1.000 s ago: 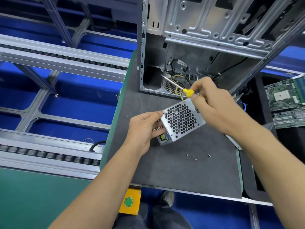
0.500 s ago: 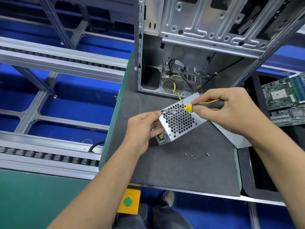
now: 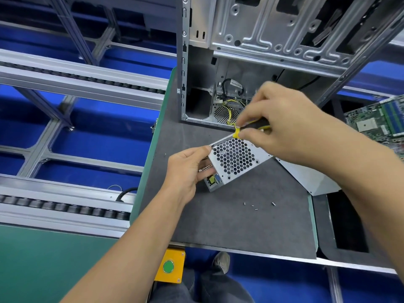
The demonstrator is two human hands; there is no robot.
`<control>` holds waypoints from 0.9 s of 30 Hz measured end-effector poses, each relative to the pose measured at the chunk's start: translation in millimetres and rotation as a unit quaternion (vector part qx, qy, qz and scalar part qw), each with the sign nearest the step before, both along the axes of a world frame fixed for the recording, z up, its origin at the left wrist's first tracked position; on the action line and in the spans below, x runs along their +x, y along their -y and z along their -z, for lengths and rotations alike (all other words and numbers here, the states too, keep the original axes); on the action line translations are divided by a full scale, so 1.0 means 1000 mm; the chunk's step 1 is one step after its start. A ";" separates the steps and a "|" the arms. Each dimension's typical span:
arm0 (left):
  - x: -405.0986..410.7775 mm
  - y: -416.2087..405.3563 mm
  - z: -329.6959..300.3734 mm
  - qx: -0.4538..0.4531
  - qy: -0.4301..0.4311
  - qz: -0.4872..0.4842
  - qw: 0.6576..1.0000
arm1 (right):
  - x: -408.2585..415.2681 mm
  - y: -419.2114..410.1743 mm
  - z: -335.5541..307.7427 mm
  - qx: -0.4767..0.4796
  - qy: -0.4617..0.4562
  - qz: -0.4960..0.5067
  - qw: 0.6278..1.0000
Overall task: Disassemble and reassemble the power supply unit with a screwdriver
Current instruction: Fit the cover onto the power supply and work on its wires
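So the power supply unit (image 3: pixel 235 162) sits tilted on the grey mat (image 3: pixel 229 219), honeycomb vent side facing up, just in front of the open PC case (image 3: pixel 251 51). The left hand (image 3: pixel 188 169) grips its left end, thumb curled over the top corner and fingers wrapped around the side where a yellow part shows through. The right hand (image 3: pixel 282 125) has its fingers closed around the black and yellow handle of the screwdriver (image 3: pixel 244 130), with the shaft lying along the unit's far top edge (the tip itself is hard to make out against the metal). A few loose screws (image 3: pixel 254 207) lie on the mat near the unit, closer to the person. A flat metal panel (image 3: pixel 306 178) lies under the right forearm, and a green circuit board (image 3: pixel 378 121) sits off at the right edge.
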State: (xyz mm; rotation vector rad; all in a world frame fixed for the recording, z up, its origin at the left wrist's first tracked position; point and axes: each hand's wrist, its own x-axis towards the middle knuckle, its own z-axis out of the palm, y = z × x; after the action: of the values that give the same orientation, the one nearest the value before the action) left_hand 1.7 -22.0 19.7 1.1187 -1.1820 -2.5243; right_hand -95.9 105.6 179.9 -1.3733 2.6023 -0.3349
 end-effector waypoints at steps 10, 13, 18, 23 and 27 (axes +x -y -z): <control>0.000 0.000 -0.003 0.014 0.010 -0.017 1.000 | 0.026 0.048 -0.027 0.146 -0.215 -0.070 0.963; -0.001 0.002 -0.004 0.018 0.011 -0.020 1.000 | 0.023 0.045 -0.025 0.156 -0.157 -0.080 0.972; 0.004 0.002 -0.005 0.040 -0.018 0.003 0.999 | 0.010 0.051 -0.025 0.166 -0.147 -0.127 0.967; 0.004 0.003 -0.005 0.064 -0.010 -0.007 0.998 | 0.016 0.059 -0.027 0.178 -0.200 -0.129 0.955; 0.004 -0.001 -0.009 0.066 -0.003 -0.010 0.998 | 0.016 0.061 -0.027 0.181 -0.245 -0.102 0.947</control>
State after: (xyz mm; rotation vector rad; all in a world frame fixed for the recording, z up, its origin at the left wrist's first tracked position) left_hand 5.6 -21.2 28.6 1.1451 -1.0114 -2.6212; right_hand -79.7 44.3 207.0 -1.7282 2.6470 0.5580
